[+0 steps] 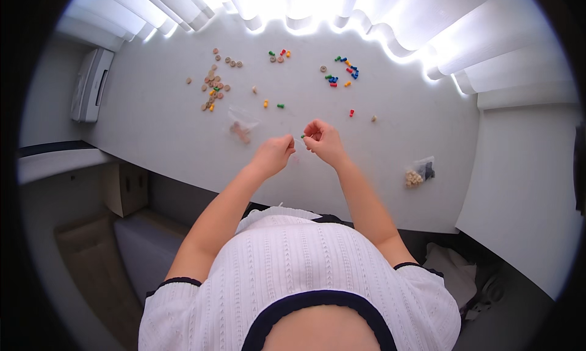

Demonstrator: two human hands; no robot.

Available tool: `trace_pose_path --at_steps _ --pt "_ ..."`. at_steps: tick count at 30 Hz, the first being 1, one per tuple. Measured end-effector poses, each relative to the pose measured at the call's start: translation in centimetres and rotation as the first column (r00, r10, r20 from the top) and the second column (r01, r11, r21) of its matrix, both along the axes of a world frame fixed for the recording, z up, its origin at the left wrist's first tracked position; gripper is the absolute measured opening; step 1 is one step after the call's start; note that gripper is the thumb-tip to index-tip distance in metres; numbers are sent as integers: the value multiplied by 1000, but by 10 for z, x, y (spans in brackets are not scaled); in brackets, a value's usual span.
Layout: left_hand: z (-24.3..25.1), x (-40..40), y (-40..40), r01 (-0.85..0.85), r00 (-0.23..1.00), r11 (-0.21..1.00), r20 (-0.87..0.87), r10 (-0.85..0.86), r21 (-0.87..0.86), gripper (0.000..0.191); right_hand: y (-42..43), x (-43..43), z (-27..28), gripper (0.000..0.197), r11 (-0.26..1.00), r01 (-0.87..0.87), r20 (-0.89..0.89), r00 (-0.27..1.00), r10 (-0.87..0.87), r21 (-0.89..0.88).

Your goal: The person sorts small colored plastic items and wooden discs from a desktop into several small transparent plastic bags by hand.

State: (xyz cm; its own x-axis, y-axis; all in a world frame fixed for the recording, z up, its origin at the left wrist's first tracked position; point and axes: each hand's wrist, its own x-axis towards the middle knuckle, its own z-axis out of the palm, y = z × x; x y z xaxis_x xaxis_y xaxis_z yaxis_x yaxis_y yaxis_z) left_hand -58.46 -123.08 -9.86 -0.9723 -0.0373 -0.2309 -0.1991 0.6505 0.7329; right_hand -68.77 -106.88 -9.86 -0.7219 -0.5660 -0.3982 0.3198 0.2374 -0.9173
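My right hand (325, 142) is over the near middle of the table, with a small green game pawn (302, 136) at its fingertips. Close beside it, my left hand (274, 155) pinches what looks like the edge of a clear plastic bag (299, 143). The film spans the gap between both hands and is hard to make out. Beyond them lie a yellow pawn (265, 104) and another green pawn (280, 106). To the left of my left hand rests a clear bag (240, 126) with reddish-brown pieces inside.
Round wooden discs (213, 82) are scattered at the left, a few pawns among them. Coloured pawns (354, 71) cluster at the back right. A bag of pale and dark pieces (414, 178) lies at the right. White curtains (297, 3) border the grey-white table's (160, 136) far edge.
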Motion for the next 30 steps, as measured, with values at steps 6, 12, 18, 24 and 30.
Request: trace_pose_path --at_steps 6,12,18,24,30 --pt "1 -6 2 -55 993 998 -109 52 -26 10 -3 1 -2 7 984 -120 -258 954 151 132" --pt "3 -4 -1 -61 989 998 -135 62 11 10 6 -10 -7 6 976 -193 -269 939 214 103" --pt "6 -5 -3 -63 992 997 -108 67 46 9 0 3 -23 11 958 -285 -148 947 284 12" --pt "-2 -2 -4 -54 998 996 -29 52 -71 9 7 -6 -64 19 928 32 -451 880 149 370" --pt "-2 18 -26 -133 986 972 70 149 -193 8 -24 27 -80 36 807 -197 -462 735 497 556"
